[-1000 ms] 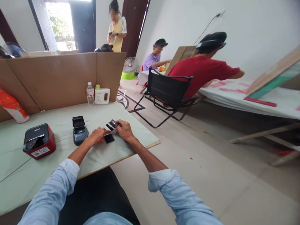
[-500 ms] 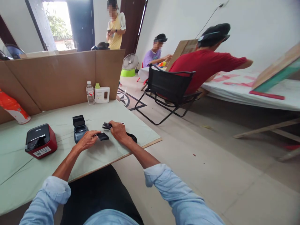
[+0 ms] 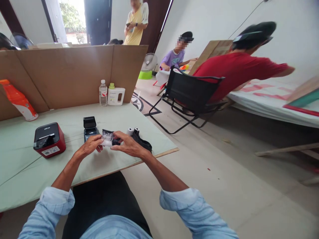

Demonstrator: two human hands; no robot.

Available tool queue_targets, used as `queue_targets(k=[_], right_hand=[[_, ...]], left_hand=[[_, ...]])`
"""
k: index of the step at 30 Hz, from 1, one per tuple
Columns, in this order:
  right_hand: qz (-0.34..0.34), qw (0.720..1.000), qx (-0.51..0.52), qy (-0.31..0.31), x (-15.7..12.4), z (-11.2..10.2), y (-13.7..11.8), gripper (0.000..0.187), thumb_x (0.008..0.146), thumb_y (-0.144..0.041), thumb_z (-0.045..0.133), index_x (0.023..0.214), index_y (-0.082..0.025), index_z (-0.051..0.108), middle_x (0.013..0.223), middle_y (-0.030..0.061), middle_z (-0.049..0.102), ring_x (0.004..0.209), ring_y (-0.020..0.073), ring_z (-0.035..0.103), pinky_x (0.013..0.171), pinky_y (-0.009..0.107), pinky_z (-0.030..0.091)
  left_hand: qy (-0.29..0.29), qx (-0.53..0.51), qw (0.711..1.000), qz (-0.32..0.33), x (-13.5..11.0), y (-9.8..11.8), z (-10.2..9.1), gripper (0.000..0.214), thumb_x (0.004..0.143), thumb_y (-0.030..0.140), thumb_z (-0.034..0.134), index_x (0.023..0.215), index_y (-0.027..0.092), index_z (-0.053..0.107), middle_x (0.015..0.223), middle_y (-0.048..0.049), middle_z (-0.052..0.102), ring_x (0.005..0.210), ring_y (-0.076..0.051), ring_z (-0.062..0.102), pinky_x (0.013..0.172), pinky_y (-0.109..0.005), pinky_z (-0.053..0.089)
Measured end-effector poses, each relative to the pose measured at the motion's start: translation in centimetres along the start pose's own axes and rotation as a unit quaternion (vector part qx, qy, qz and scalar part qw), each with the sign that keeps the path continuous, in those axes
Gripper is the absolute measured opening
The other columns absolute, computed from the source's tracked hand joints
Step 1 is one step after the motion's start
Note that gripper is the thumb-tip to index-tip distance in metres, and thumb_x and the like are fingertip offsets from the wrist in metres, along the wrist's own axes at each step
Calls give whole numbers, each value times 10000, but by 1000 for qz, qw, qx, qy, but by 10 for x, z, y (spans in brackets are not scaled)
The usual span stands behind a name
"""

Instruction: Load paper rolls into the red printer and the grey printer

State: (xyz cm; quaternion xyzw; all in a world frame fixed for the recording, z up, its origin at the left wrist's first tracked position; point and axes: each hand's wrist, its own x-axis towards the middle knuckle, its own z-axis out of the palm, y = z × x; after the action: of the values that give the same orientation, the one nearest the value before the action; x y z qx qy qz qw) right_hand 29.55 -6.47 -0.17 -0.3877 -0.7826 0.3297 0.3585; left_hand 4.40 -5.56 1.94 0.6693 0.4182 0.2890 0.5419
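Left grip (image 3: pixel 91 145) and right grip (image 3: pixel 128 145) pinching crumpled black-and-white packet (image 3: pixel 107 138), just right of open-lidded blue-grey device (image 3: pixel 90 131). Risk: packet slipping onto tabletop (image 3: pixel 25 179) if either pinch slackens.

Small black-and-white piece (image 3: pixel 108 138), crinkled, held between both hands (image 3: pixel 90 145) (image 3: pixel 127 145)

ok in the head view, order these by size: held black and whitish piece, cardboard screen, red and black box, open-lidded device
1. cardboard screen
2. red and black box
Not ranked: open-lidded device and held piece, which look close in size, both partly covered
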Motion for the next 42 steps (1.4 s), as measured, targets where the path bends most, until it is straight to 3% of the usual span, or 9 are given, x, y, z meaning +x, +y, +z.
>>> queue_targets(k=[4,8,12,17,21,29,34,38,42], right_hand=[[54,992,107,29,9,20,-15,327,845,-501,768,946,-197,701,886,8,685,796,167,632,716,277,502],[104,972,205,46,15,33,-13,438,811,-634,737,785,-202,666,706,-15,628,674,146,584,650,267,482],[129,959,248,36,14,34,-12,472,763,-666,770,793,-201,692,710,-4,650,670,149,598,649,267,508],[102,970,219,-5,7,33,-12,453,800,-632,774,770,-182,729,702,-3,635,671,143,565,640,262,484],[94,973,212,-4,8,34,-10,449,822,-628,742,765,-183,742,701,7,638,677,152,559,646,270,486],[17,992,121,15,49,34,-25,362,899,-524,634,741,-202,686,667,-25,558,671,144,498,633,259,400],[-8,992,115,52,87,39,-17,321,883,-491,617,730,-211,651,669,-28,532,666,142,487,627,261,399],[43,988,132,65,104,42,0,328,874,-519,637,732,-224,638,656,-27,535,647,151,517,605,264,461],[71,981,166,67,109,44,10,339,844,-549,678,762,-221,656,689,-15,590,668,154,558,590,258,528]], left_hand=[[-15,18,1000,-2,-8,5,0,378,891,530,686,851,157,636,707,-11,612,636,-136,612,589,-260,535],[-24,24,999,-5,-15,9,0,369,865,519,714,914,157,659,726,-4,616,641,-130,599,599,-254,533],[-13,34,999,1,-20,10,2,361,849,514,708,909,161,663,719,1,600,634,-131,581,593,-249,511],[-26,106,994,-8,-25,6,8,264,874,431,648,854,168,664,673,17,564,609,-129,538,567,-237,437],[4,172,985,32,-31,0,5,237,864,382,645,902,166,733,702,15,569,638,-129,483,570,-234,387],[129,271,950,83,-20,7,-33,303,860,302,662,1095,193,819,1012,-64,772,826,-190,646,793,-310,528],[182,327,925,65,-2,-6,-61,432,834,326,717,1251,222,764,1201,-90,782,1094,-273,705,982,-403,567],[133,421,897,36,0,-21,-67,405,827,327,757,1221,233,757,1315,-109,751,1298,-336,635,1146,-481,482],[70,491,868,26,-7,-22,-60,573,772,365,845,1306,216,698,1415,-160,676,1394,-389,548,1124,-537,474]])
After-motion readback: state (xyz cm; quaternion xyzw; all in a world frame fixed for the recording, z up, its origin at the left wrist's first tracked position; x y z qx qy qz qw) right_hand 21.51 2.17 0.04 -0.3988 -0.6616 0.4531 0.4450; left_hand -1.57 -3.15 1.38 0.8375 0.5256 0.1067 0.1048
